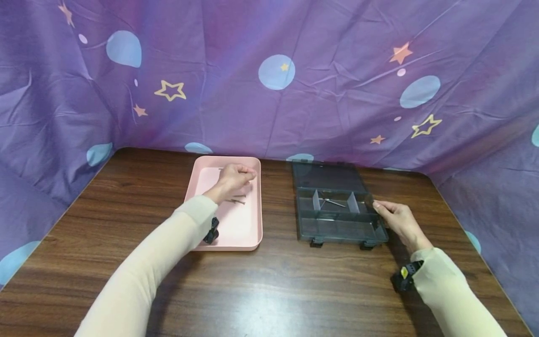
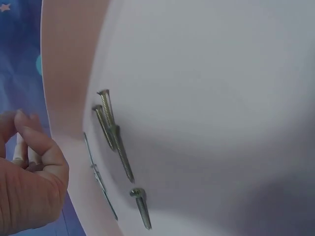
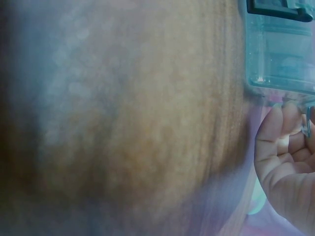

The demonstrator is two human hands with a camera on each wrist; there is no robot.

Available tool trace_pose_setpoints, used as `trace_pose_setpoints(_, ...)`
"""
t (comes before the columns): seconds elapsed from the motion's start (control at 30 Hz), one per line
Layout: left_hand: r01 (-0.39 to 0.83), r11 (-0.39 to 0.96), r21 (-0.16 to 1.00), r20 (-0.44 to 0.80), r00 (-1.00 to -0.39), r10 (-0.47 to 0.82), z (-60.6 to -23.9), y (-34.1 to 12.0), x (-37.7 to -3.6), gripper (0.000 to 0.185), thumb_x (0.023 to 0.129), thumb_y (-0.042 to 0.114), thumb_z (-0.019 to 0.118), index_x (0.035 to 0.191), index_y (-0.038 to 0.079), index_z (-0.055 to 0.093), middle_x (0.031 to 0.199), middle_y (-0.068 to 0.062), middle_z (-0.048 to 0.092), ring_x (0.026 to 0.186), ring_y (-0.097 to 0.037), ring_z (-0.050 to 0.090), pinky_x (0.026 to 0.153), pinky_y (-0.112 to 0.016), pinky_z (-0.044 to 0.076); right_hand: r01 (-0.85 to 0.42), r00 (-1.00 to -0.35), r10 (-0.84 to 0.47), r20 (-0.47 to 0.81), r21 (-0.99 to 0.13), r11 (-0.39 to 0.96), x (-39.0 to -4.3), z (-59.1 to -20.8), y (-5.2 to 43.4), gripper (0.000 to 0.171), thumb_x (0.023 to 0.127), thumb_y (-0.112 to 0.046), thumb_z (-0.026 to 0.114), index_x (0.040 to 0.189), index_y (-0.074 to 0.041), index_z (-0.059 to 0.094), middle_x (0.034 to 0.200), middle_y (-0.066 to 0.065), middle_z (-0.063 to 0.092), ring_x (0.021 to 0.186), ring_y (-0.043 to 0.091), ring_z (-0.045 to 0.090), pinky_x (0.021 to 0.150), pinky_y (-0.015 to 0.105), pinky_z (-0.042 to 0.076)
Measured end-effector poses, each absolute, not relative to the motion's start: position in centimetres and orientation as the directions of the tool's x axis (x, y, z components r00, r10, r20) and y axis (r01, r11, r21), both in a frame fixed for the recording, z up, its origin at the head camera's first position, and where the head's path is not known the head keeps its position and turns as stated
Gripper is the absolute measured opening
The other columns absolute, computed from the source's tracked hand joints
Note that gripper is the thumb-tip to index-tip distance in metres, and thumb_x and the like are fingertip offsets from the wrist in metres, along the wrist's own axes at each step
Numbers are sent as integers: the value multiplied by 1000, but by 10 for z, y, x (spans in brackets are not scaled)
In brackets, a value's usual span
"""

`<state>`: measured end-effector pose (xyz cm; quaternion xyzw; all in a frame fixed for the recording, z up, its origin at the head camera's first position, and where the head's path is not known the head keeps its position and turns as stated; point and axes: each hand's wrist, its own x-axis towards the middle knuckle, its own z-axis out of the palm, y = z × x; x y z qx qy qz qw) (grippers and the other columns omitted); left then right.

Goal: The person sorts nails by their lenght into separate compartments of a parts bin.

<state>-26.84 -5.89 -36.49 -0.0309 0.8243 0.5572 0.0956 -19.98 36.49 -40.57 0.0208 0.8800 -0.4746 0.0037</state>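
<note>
My left hand [image 1: 248,176] hovers over the far part of a pink tray [image 1: 257,224], fingers curled and pinched together. In the left wrist view the left hand [image 2: 23,140] shows thin pale pieces between thumb and fingers; I cannot tell what they are. Several brass screws [image 2: 110,123] and a long thin nail [image 2: 101,179] lie on the tray floor [image 2: 221,98]. My right hand [image 1: 377,207] grips the right rim of a dark see-through organizer box [image 1: 337,228] whose lid lies open at the back. A few thin nails [image 1: 331,202] lie in its middle compartment. The right wrist view shows the right hand [image 3: 283,157] curled at the box corner [image 3: 280,49].
Both containers stand on a dark wooden table [image 1: 269,281], tray left and box right, with a bare strip between them. A purple cloth with stars and circles [image 1: 294,93] walls in the back and both sides. Two black latches [image 1: 316,243] stick out at the box's front.
</note>
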Motion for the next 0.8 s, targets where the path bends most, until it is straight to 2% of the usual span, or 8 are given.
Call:
trace_pose_setpoints(0.07,-150,382,912,-181,-982,48,-366,-61,-270,23,90,18,62,108,4,67,109,-14,67,92,-23,62,79,-31,51,40,-999,31,-28,-837,545,-200,-406,365,52,98,-28,48,129,14,46,98,-26,57,81,-13,51,64,15,49)
trace_pose_setpoints(0.3,-105,520,848,-127,-992,6,-368,-73,-274,24,88,22,64,107,9,69,101,-11,71,85,-17,64,78,-24,45,28,-1000,23,-18,-833,553,-199,-406,365,52,98,-28,47,129,14,45,107,-16,60,82,-13,51,65,16,50)
trace_pose_setpoints(0.43,-118,560,820,-122,-992,-31,-369,-80,-277,24,88,23,64,107,10,69,99,-9,71,79,-12,61,79,-26,46,34,-999,27,-22,-836,547,-198,-406,365,54,98,-30,48,129,14,45,102,-23,58,84,-16,50,66,14,49)
trace_pose_setpoints(0.6,-157,546,823,-132,-988,-85,-370,-86,-282,25,87,22,64,108,9,69,102,-10,71,80,-13,60,80,-26,46,36,-999,27,-25,-827,561,-198,-405,364,54,98,-31,47,129,14,45,120,-1,58,85,-18,49,68,13,49)
trace_pose_setpoints(0.67,-164,543,824,-132,-986,-98,-371,-88,-283,25,87,21,64,108,9,69,104,-10,70,84,-14,60,82,-27,46,33,-999,25,-23,-827,561,-198,-405,365,54,98,-30,47,129,14,45,119,-2,58,85,-17,49,68,13,49)
trace_pose_setpoints(0.73,-167,541,824,-130,-986,-106,-371,-90,-285,26,87,21,64,108,8,69,106,-10,70,87,-16,61,84,-28,46,32,-999,24,-22,-832,553,-198,-405,365,54,98,-31,48,129,14,46,111,-13,59,85,-17,50,68,13,49)
trace_pose_setpoints(0.8,-169,538,826,-130,-985,-111,-371,-91,-286,26,86,19,63,109,7,69,108,-10,69,91,-18,61,87,-30,45,27,-1000,19,-20,-835,549,-198,-405,365,55,98,-31,48,129,14,45,108,-17,59,85,-16,50,68,13,49)
